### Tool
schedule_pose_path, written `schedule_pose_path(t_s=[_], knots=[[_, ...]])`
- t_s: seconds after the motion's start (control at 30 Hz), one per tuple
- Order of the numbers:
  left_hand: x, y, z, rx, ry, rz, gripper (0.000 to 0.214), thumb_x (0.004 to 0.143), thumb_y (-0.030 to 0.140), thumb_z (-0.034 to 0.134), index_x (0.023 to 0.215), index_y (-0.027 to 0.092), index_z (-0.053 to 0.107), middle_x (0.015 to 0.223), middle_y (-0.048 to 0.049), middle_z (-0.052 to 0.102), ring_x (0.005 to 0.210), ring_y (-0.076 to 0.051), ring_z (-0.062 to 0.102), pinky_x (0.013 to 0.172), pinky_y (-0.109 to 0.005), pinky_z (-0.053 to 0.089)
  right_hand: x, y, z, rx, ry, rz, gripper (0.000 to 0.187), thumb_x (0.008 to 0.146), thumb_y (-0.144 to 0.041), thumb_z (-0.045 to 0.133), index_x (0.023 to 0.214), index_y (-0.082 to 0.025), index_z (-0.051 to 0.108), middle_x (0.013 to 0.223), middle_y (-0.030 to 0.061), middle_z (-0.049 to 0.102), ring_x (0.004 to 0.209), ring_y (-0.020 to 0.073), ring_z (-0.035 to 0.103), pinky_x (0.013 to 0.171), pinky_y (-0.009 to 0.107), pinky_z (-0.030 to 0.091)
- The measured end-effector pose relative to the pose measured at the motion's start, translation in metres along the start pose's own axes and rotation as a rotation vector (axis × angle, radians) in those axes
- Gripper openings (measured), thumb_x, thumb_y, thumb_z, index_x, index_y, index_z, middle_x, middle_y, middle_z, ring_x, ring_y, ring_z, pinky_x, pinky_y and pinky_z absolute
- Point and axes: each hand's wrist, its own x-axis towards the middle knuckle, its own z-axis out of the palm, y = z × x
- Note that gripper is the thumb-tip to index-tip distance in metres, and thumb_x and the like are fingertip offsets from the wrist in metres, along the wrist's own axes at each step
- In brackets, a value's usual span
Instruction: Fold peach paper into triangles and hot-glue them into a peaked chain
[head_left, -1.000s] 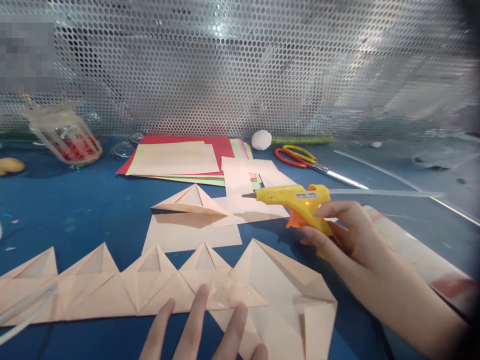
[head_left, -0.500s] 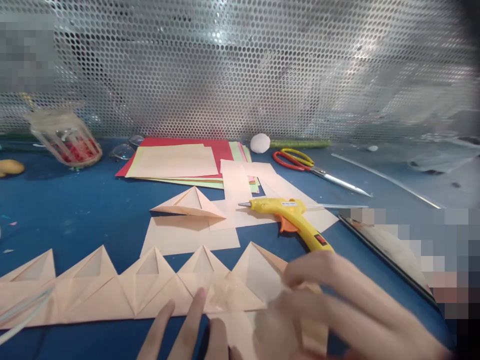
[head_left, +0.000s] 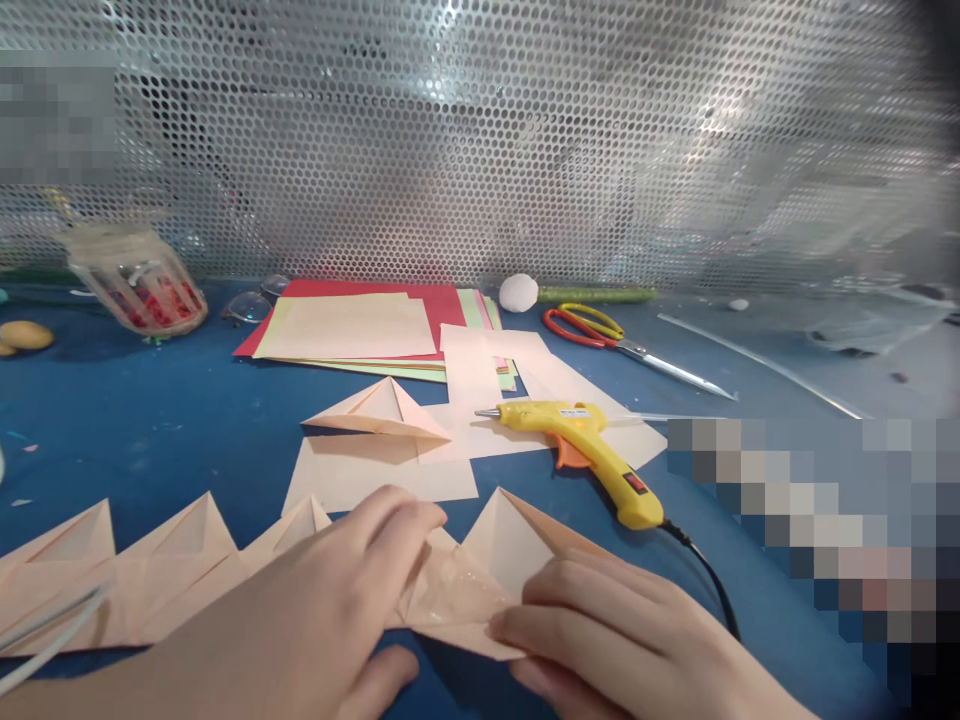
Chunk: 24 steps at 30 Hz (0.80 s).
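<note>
A row of joined, folded peach paper triangles [head_left: 172, 575] runs along the front of the table. My left hand [head_left: 322, 580] lies over its middle, fingers bent onto the paper and thumb below the lower edge. At the right end, my right hand [head_left: 600, 620] pinches the folded paper piece [head_left: 510, 535], thumb beneath and fingers on top. Between both hands, a shiny glue-like smear covers a paper flap [head_left: 461, 590]. Beyond them rests a yellow glue gun [head_left: 585, 440] with an orange trigger, its nozzle pointing left. A loose folded paper triangle [head_left: 382, 410] sits on a flat peach sheet [head_left: 375, 475].
Coloured paper sheets [head_left: 345, 325] are stacked at the back beside red-and-yellow-handled scissors [head_left: 637, 350]. A tilted glass jar [head_left: 135, 280] with red contents stands at the left. White cords [head_left: 52, 635] cross the strip's left end. A perforated metal panel [head_left: 450, 150] rises behind.
My left hand has moved up over the strip's middle and bent its fingers onto it. My right hand has come down from the glue gun's handle side; the paper's right flap is now folded upward.
</note>
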Motion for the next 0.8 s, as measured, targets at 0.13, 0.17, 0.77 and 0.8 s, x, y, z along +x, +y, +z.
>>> schedule_pose_path(t_s=[0.13,0.17,0.77,0.8], knots=[[0.010,0.000,-0.010,-0.195,-0.111,-0.167,0.045,0.072,0.016,0.051,0.110,0.034,0.066,0.109,0.0040,0.074,0.091,-0.020,0.074,0.074,-0.026,0.059,0.003,-0.003,-0.003,0.062,0.049,0.065,0.021,0.102,-0.019,0.049,0.099,-0.021,0.070,0.081,0.0021,0.073,0.075,0.0128,0.072,0.078,0.017,0.058],[0.012,0.000,-0.013,-0.242,-0.126,-0.189,0.046,0.071,0.013,0.050,0.108,0.034,0.067,0.106,0.0052,0.075,0.091,-0.018,0.074,0.077,-0.025,0.058,0.004,-0.004,-0.003,0.073,0.056,0.069,0.022,0.103,-0.019,0.048,0.099,-0.021,0.070,0.081,0.0024,0.073,0.077,0.0133,0.073,0.078,0.018,0.058],[0.017,-0.001,-0.022,-0.293,-0.283,-0.343,0.050,0.073,0.013,0.056,0.113,0.041,0.068,0.118,0.0071,0.073,0.110,-0.026,0.071,0.091,-0.040,0.058,0.009,-0.003,0.003,0.157,0.101,0.119,0.021,0.101,-0.016,0.047,0.095,-0.024,0.066,0.078,0.0010,0.068,0.069,0.0138,0.068,0.065,0.020,0.058],[0.016,-0.001,-0.021,-0.304,-0.277,-0.331,0.050,0.073,0.013,0.055,0.112,0.042,0.068,0.118,0.0081,0.073,0.110,-0.025,0.071,0.091,-0.038,0.058,0.009,-0.003,0.003,0.167,0.082,0.118,0.019,0.100,-0.014,0.048,0.098,-0.024,0.065,0.080,0.0004,0.069,0.071,0.0129,0.068,0.067,0.018,0.058]])
